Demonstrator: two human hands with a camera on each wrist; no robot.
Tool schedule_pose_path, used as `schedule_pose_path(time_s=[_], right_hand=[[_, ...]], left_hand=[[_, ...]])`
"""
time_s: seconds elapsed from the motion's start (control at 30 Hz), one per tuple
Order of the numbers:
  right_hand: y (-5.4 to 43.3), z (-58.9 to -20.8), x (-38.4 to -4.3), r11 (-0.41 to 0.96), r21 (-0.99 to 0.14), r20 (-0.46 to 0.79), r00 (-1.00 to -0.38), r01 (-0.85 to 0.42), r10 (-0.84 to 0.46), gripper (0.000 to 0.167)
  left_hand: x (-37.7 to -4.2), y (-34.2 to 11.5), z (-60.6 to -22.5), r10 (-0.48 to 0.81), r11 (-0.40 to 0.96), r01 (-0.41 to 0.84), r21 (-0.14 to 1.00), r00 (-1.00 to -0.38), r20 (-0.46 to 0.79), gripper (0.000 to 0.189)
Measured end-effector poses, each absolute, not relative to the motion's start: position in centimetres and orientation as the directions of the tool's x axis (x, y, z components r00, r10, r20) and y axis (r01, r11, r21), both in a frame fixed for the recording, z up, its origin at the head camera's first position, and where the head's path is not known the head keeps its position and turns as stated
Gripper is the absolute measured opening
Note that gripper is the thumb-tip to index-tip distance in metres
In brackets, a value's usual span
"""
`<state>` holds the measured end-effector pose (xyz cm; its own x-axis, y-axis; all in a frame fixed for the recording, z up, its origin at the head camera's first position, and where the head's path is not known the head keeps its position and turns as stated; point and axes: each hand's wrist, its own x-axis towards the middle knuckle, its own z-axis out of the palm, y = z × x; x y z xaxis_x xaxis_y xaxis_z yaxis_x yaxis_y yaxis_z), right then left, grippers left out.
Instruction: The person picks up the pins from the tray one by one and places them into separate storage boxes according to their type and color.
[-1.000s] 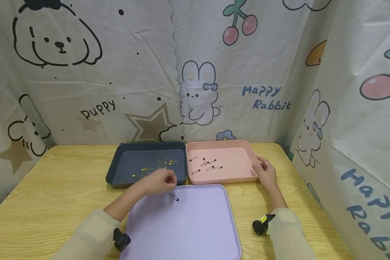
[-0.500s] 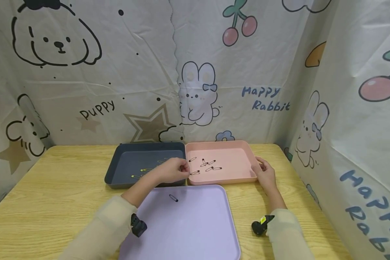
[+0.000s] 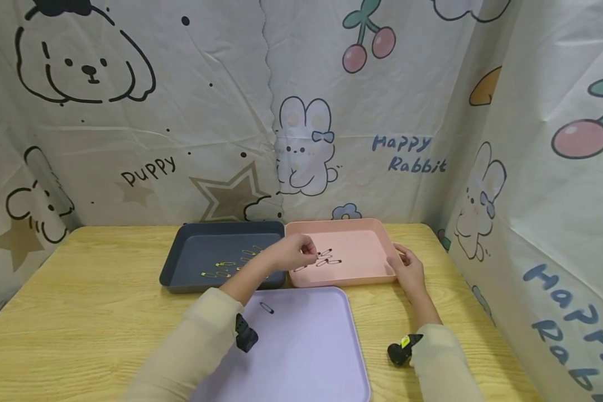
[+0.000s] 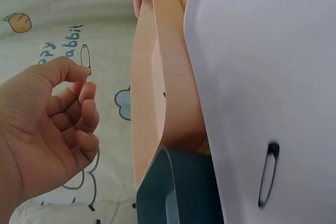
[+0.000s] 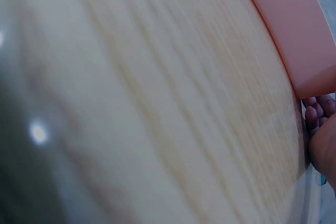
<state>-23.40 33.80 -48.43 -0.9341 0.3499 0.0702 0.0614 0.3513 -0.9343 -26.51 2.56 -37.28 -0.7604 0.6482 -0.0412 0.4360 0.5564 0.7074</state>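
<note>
Between thumb and index finger my left hand (image 3: 292, 254) pinches a black safety pin (image 4: 85, 59), held above the pink tray (image 3: 362, 237). Its other fingers curl loosely in the left wrist view. Several black safety pins (image 3: 334, 262) lie in that tray, some hidden behind the hand. My right hand (image 3: 410, 271) holds the pink tray at its right side, thumb at the rim. One black safety pin (image 3: 267, 308) lies on the purple tray (image 3: 306, 346). In the dark blue tray (image 3: 191, 245) are several yellow safety pins (image 3: 226, 264), partly covered by the left forearm.
The pink and dark blue trays stand side by side at the back of the wooden table (image 3: 95, 290), with the purple tray in front. A printed curtain (image 3: 206, 111) rises behind and along the sides. Each sleeve carries a black wrist camera (image 3: 245, 333).
My left hand has moved right, from over the dark blue tray to over the pink tray. The right hand stays at the pink tray's side.
</note>
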Motion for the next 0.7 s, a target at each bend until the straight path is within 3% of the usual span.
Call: schedule_pose_path(time_s=[0.7], right_hand=[[33.9,-48.6,-23.3,0.374,-0.925,0.075,-0.933,0.067,0.352,0.050]], left_hand=[[-27.8,8.1,-39.4,0.608,0.528,0.384,0.758,-0.794,-0.021,0.008]])
